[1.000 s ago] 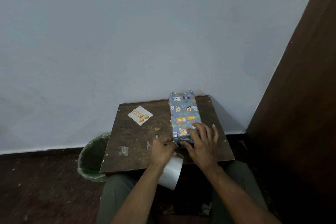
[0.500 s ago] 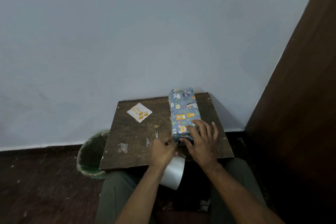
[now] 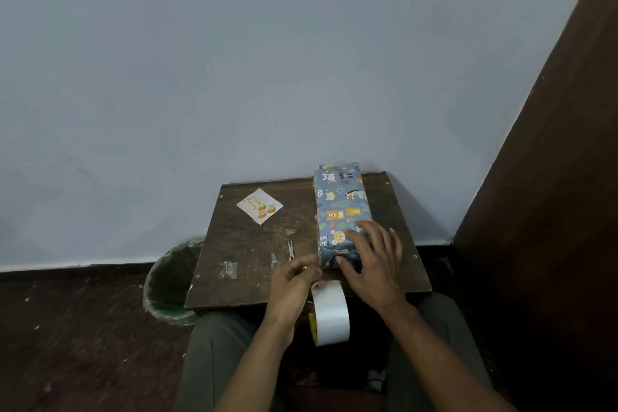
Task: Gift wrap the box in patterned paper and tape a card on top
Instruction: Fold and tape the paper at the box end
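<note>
Lighting dim, even, bluish; floor [image 3: 83, 338] and right side near-black; soft shadow beside table [image 3: 254, 244]; wide-angle bending at edges; slight softness

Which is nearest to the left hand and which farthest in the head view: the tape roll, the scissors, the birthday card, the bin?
From the left hand:
1. Tape roll, just right of it, hanging below the table edge.
2. Scissors, on the table just beyond it.
3. Bin, on the floor to the left.
4. Birthday card, far left part of the table.
</note>
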